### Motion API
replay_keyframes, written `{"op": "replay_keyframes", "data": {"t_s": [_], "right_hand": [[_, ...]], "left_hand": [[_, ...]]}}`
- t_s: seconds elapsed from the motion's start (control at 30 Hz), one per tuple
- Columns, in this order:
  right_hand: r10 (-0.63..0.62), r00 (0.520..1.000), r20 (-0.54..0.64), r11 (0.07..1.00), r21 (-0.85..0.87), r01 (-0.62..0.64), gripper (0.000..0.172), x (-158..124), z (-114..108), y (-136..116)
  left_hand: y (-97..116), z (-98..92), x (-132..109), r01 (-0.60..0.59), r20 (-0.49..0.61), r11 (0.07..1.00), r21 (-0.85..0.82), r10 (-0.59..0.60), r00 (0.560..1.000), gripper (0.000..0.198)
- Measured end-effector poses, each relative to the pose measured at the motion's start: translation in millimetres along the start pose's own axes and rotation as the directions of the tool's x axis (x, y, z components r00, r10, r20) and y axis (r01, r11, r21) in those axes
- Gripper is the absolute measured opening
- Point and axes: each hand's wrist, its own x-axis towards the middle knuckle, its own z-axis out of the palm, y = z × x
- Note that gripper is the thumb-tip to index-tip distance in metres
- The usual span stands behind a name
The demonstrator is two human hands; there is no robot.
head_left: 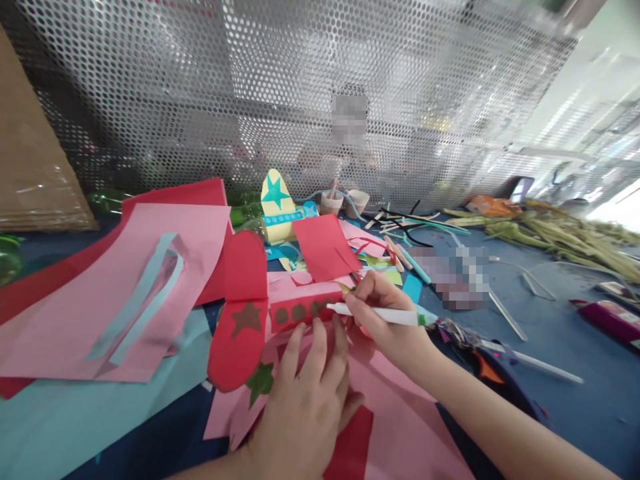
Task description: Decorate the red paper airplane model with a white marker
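My right hand [383, 317] is closed round a white marker [395, 316] with a green end. The marker's tip touches the right part of a red paper strip [287, 323] bearing a row of brown dots. My left hand [310, 387] lies open, fingers spread, its fingertips along the strip's lower edge. Joined at the strip's left is a red paper piece [227, 347] with rounded ends and a brown star [247, 320] on it. Beside my left hand sits a dark green star [261, 383] on pink paper. My left hand hides part of the papers below.
Large pink sheets [115, 300] and a light blue sheet [165, 393] lie left. A yellow paper piece with a blue star [275, 191] stands behind. Paper cups [356, 203] stand near the perforated metal wall [165, 100]. A dark blue tool [510, 373] and dried stalks [545, 233] lie right.
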Motion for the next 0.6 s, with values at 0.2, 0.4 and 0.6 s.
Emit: {"op": "replay_keyframes", "data": {"t_s": [0.2, 0.4, 0.6], "right_hand": [[-0.001, 1.0, 0.002, 1.0, -0.011, 0.001, 0.023, -0.5, -0.7, -0.4], [0.009, 1.0, 0.007, 1.0, -0.017, -0.008, 0.024, -0.7, -0.3, -0.4], [0.003, 1.0, -0.018, 1.0, -0.009, -0.003, 0.025, 0.0, 0.1, -0.4]], "left_hand": [[0.5, 0.2, -1.4, -0.005, -0.008, 1.0, -0.007, 0.005, 1.0, 0.043], [1.1, -0.6, -0.4, -0.002, 0.006, 1.0, -0.012, 0.002, 1.0, 0.043], [0.6, -0.7, -0.3, -0.003, 0.001, 1.0, -0.015, 0.003, 1.0, 0.042]]}}
